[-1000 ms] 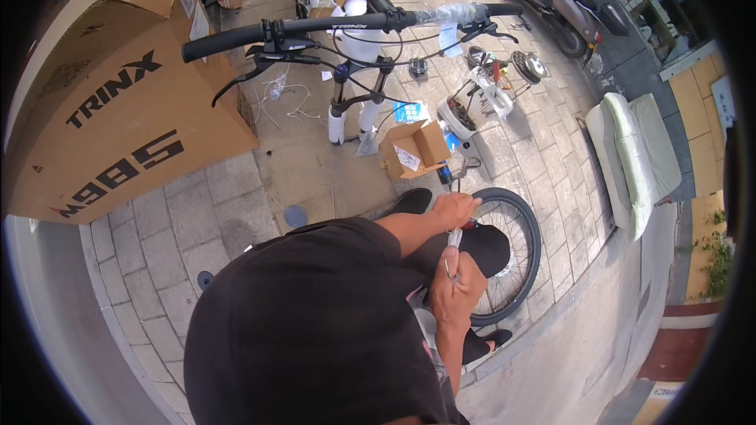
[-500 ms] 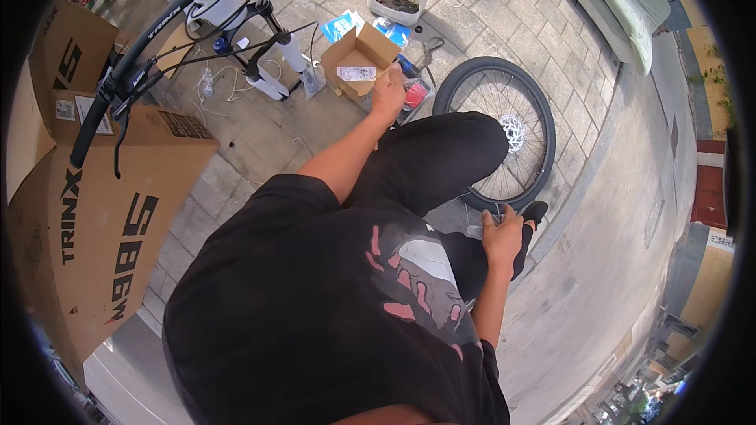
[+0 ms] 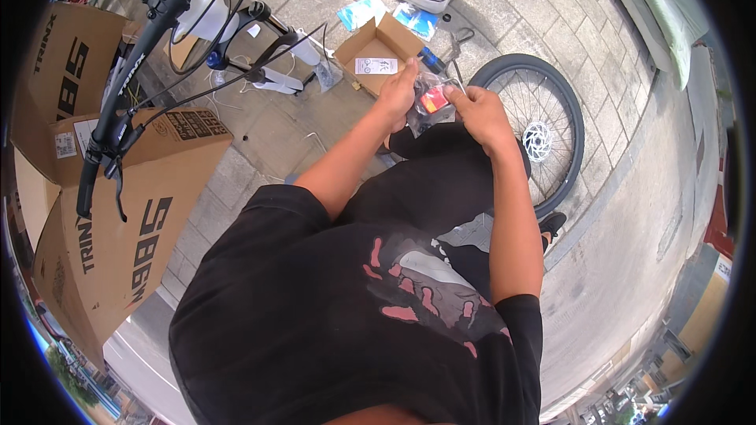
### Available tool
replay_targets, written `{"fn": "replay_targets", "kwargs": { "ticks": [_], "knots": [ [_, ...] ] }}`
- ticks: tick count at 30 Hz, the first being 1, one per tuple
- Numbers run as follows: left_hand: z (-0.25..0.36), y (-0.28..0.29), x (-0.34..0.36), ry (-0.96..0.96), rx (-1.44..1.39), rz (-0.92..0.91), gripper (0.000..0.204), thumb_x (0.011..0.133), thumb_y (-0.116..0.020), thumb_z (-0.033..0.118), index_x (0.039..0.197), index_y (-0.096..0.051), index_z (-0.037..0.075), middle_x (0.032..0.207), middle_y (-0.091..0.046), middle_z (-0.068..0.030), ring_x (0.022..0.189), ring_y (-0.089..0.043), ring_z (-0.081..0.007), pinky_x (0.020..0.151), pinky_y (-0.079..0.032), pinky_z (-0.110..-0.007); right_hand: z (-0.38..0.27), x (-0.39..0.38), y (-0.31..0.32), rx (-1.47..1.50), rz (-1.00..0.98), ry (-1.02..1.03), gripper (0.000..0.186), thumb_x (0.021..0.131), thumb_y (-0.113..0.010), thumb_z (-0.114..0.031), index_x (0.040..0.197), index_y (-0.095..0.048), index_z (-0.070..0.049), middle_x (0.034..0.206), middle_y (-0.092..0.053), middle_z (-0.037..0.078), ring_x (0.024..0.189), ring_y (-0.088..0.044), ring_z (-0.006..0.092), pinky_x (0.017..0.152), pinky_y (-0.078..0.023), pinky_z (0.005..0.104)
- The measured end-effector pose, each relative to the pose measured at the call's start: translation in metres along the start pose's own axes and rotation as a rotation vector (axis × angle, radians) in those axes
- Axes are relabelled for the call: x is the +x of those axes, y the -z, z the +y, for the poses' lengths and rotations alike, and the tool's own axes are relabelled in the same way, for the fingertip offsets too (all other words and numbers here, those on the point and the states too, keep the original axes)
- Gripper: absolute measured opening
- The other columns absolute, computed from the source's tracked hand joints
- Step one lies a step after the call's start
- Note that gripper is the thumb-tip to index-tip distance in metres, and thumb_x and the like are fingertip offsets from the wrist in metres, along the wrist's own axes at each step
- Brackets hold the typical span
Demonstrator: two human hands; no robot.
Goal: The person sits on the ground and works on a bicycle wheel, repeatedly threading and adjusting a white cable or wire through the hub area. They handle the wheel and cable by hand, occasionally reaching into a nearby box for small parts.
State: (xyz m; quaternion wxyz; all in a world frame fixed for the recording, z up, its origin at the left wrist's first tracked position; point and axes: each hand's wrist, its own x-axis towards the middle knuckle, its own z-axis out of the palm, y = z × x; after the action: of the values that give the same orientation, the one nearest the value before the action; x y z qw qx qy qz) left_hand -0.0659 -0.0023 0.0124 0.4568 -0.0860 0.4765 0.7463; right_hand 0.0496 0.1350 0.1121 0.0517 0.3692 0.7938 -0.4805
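Both of our hands are on one clear plastic bag with a red-and-yellow insert (image 3: 431,100), which sits between them, just past our bent knee in black trousers (image 3: 445,159) and just right of the small open box. Our right hand (image 3: 482,116) pinches the bag's right side, thumb and fingertips brought close together near the red-and-yellow part. Our left hand (image 3: 398,96) lies against the bag's left side, fingers pointing forward, palm side hidden; we can't tell how tightly it grips. Beyond the left hand: small open brown cardboard box (image 3: 403,36), white printed label (image 3: 376,66) inside. Beside the box, a blue cylinder (image 3: 431,60) and blue-and-white flat packets (image 3: 417,22). Right of our knee, a black-tyred spoked bicycle wheel (image 3: 577,130) lies on the paving, silver disc rotor (image 3: 538,142) at its hub, partly behind our right forearm; our black shoe (image 3: 554,224) is near its lower edge. Farther ahead, a white plastic tub (image 3: 425,4) with dark items in it. To the left we see a white-and-black bicycle fork (image 3: 307,50), a black handlebar (image 3: 146,43) with cables, and a big brown cardboard carton with black printing (image 3: 118,260). Upper right, pale green padding (image 3: 650,8).
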Motion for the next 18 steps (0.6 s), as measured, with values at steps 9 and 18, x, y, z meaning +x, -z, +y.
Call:
{"fn": "replay_targets", "kwargs": {
  "ticks": [9,18],
  "knots": [
    [0.029,0.083,0.073,0.267,-0.227,-0.076,0.060,0.114,-0.035,0.048,0.134,-0.060,-0.002,0.127,-0.071,-0.0172,0.111,-0.073,-0.0294,0.102,-0.058,-0.047,-0.019,0.111,-0.059,0.180,-0.204,-0.311,0.032,0.091,-0.077,-0.029,0.076,-0.069,-0.001,0.066,-0.062,0.006,0.049,-0.045,0.0146,0.048,-0.034,0.0351],
    [0.004,0.132,0.122,0.279,-0.424,-0.146,0.051,0.112,-0.045,0.048,0.135,-0.061,0.006,0.117,-0.073,-0.0134,0.099,-0.075,-0.0273,0.083,-0.065,-0.042,-0.004,0.204,-0.110,-0.030,-0.143,-0.204,0.045,0.094,-0.072,-0.037,0.089,-0.071,0.007,0.080,-0.070,0.020,0.071,-0.068,0.0280,0.069,-0.052,0.0427]
  ]
}}
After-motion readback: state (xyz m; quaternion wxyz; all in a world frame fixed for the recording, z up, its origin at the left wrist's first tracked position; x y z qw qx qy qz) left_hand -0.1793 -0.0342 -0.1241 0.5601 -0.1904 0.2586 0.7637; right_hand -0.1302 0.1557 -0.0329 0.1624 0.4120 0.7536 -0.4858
